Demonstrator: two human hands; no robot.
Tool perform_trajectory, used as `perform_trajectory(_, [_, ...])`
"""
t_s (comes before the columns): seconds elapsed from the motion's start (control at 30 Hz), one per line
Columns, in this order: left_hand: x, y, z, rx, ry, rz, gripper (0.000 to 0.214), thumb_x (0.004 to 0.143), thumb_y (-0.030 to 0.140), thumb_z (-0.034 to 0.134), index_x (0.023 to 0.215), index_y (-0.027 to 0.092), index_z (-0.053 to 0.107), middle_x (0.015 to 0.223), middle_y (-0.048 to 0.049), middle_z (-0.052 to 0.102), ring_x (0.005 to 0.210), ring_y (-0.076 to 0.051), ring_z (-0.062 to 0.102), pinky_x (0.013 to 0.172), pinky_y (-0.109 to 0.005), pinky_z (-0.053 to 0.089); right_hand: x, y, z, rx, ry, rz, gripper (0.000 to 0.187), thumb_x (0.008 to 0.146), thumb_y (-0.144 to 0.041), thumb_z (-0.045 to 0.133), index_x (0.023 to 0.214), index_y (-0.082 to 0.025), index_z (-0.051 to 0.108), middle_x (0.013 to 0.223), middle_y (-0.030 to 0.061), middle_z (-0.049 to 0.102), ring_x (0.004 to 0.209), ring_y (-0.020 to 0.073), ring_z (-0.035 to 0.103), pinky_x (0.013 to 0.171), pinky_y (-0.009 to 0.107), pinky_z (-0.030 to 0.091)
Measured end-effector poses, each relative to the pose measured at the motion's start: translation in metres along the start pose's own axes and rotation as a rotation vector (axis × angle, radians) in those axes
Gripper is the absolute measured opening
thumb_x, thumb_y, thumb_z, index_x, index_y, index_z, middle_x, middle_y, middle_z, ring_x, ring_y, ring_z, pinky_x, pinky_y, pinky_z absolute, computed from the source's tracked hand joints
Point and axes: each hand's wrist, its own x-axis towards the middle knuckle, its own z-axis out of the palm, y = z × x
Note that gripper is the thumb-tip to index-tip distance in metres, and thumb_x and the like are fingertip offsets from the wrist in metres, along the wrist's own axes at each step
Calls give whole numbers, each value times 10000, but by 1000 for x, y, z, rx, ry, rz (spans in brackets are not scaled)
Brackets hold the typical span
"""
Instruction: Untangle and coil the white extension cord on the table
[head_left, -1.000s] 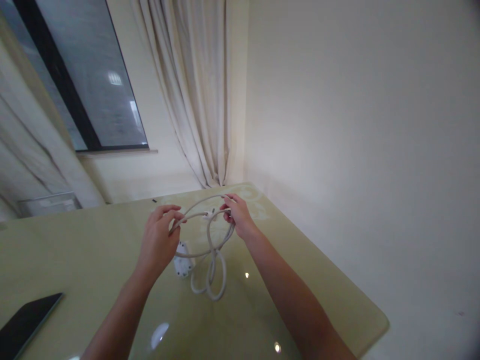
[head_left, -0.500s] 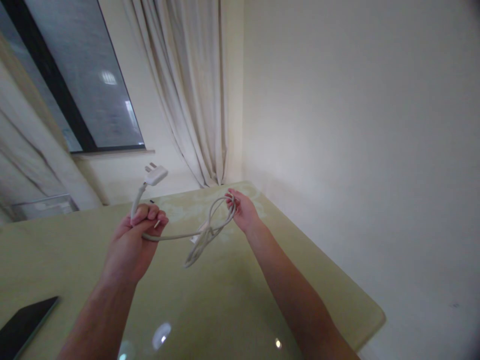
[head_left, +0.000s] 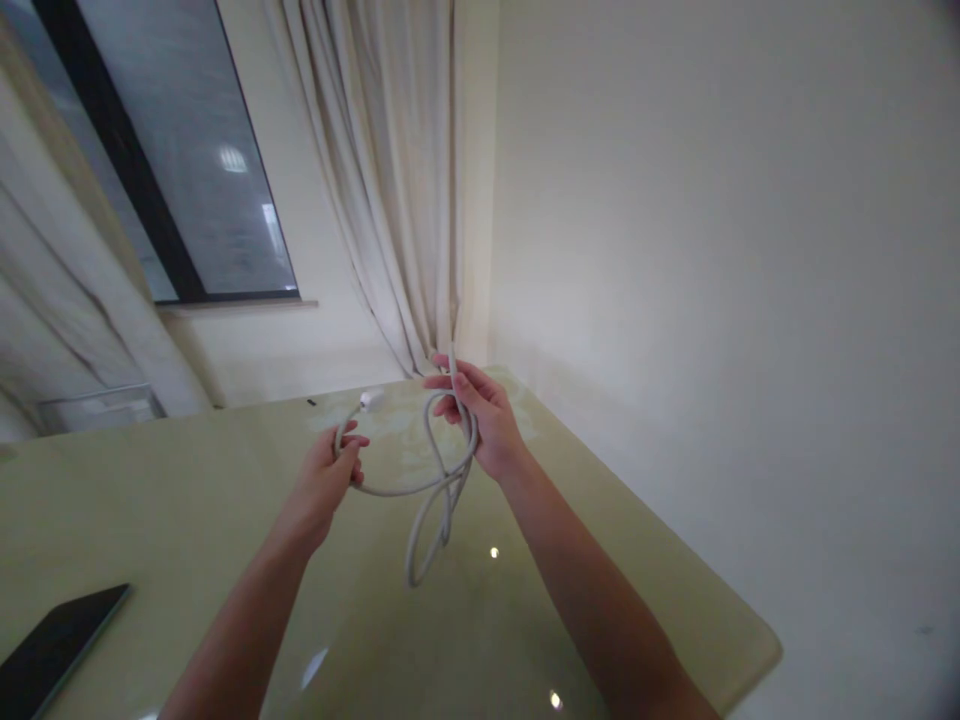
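A white power cord (head_left: 448, 490) hangs in loose, crossing loops between my two hands above the table. My left hand (head_left: 326, 480) is closed on one stretch of it, and a short length rises from the fingers to a white plug (head_left: 370, 400). My right hand (head_left: 480, 410) grips the upper loops between thumb and fingers, with a bit of cord sticking up past the fingertips. The lowest loop dangles below both hands.
The pale green glossy table (head_left: 187, 510) runs to a wall (head_left: 712, 300) on the right. A dark flat tablet-like device (head_left: 64, 640) lies at the lower left. A small black object (head_left: 311, 402) sits near the far edge. Beyond are curtains (head_left: 397, 180) and a window (head_left: 187, 150).
My left hand has moved right, closer to my right hand, and the plug has swung lower and rightward. The loops hang lower, and a bit of cord now stands above my right fingers.
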Motion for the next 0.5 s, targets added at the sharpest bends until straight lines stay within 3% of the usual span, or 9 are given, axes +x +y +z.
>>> perform_trajectory(0.1, [1,-17,12,125,-60,4,532,699,503,646,1097,154,593,919,-24,638,549,-105,519,548,-292,464,-4,-6,4,-76,-52,-108,430,910,-493,688,1257,-240,719,1018,62,775,620,100,609,547,229,445])
perform_trajectory(0.17, [0,-27,20,164,-83,-4,637,706,493,642,1229,138,568,964,-48,661,568,-121,551,579,-312,496,-6,-9,6,-88,-58,-153,431,919,-501,676,1266,-246,706,972,44,755,551,76,508,502,224,388])
perform_trajectory(0.27, [-4,-41,27,238,-226,8,686,771,522,606,1337,138,559,963,-78,703,619,-164,602,633,-348,535,-10,-13,10,-133,-33,-173,473,925,-546,656,1299,-258,682,899,19,707,509,70,400,454,225,313])
perform_trajectory(0.37, [-6,-49,29,337,-389,68,534,810,580,582,1131,172,710,975,-124,757,783,-257,692,764,-428,566,-12,-15,11,-188,-59,-171,525,932,-594,633,1342,-268,665,849,5,666,511,76,385,450,225,305])
perform_trajectory(0.5, [-14,-29,30,353,-387,145,463,779,613,663,972,204,763,1092,-147,777,1146,-364,665,1072,-527,456,-13,-11,13,-223,-61,-225,513,968,-612,584,1327,-260,686,781,-8,596,530,84,380,475,227,326])
